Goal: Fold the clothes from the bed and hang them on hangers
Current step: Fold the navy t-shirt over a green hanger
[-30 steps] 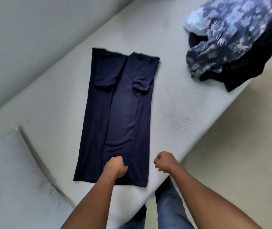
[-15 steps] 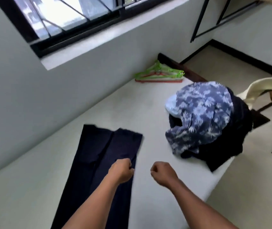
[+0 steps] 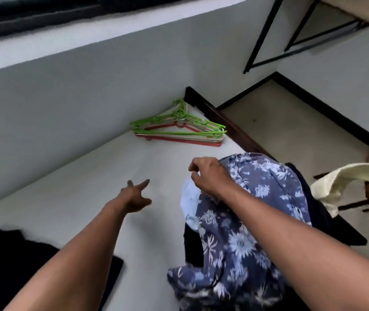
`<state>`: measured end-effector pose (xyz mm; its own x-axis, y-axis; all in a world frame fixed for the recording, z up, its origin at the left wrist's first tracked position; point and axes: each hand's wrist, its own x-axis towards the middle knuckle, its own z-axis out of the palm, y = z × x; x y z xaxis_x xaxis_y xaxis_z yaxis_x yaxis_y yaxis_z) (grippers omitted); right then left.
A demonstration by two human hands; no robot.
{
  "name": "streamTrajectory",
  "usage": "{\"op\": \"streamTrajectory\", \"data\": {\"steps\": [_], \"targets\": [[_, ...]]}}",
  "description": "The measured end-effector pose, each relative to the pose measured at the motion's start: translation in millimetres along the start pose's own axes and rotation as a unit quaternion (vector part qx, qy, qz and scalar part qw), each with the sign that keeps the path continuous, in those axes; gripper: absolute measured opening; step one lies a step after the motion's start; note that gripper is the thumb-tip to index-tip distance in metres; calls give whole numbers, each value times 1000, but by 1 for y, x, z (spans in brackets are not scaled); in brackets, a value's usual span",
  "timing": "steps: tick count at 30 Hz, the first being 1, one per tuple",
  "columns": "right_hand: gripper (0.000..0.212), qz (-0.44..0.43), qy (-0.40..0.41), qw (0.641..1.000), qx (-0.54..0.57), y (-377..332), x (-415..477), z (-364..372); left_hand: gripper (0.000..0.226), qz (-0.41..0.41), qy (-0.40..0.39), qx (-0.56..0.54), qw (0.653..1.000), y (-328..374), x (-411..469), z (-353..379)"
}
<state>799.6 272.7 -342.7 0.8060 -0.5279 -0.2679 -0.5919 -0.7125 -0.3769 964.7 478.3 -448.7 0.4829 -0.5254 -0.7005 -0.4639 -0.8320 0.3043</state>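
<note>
Hangers [image 3: 179,130] lie stacked at the far corner of the bed [image 3: 84,189], beyond the clothes pile [image 3: 264,180]. My left hand [image 3: 134,196] reaches spread, right hand [image 3: 210,173] curled empty over the pile. I judge the interlocked hangers may lift together.

I'm in a bedroom at home. A bare white mattress [image 3: 111,176] runs along the wall, with plastic hangers [image 3: 179,129] stacked at 12 o'clock and a heap of clothes [image 3: 246,221] at 4 o'clock. There's a window [image 3: 44,10] at 11 o'clock and beige floor [image 3: 291,135] with dark skirting [image 3: 327,108] at 2 o'clock.
</note>
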Motion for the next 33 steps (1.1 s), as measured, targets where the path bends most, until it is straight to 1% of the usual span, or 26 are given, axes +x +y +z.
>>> {"op": "streamTrajectory", "data": {"steps": [2,3,6,9,11,14,17,21,25,27,30,33], "targets": [[30,-13,-6,999,-40,14,44,5,89,-25,-67,-7,997,-10,29,20],[33,-19,-4,998,-55,19,64,9,93,-33,-86,-8,996,-14,36,34],[38,-33,19,993,-110,28,127,14,106,-37,-92,-16,995,-12,48,64],[42,-36,55,985,-158,33,179,18,105,-42,-91,-12,995,-6,57,69],[47,-38,56,982,-176,38,207,26,103,-52,-101,-28,993,-5,64,70],[31,-41,28,974,-221,48,232,35,103,-58,-107,-62,991,-5,63,72],[26,-38,40,965,-255,50,243,29,104,-56,-118,-74,989,-8,61,74],[26,-113,20,926,-360,47,244,25,104,-52,-114,-84,989,-11,62,73],[21,-135,73,925,-349,53,246,13,103,-47,-112,-70,990,-10,60,76],[15,-160,102,928,-322,56,241,6,103,-46,-114,-66,990,-10,62,77],[4,-201,166,927,-271,59,224,0,102,-50,-112,-71,990,-10,62,74],[12,-199,204,927,-243,57,206,-6,101,-54,-114,-79,989,-8,57,70]]}}
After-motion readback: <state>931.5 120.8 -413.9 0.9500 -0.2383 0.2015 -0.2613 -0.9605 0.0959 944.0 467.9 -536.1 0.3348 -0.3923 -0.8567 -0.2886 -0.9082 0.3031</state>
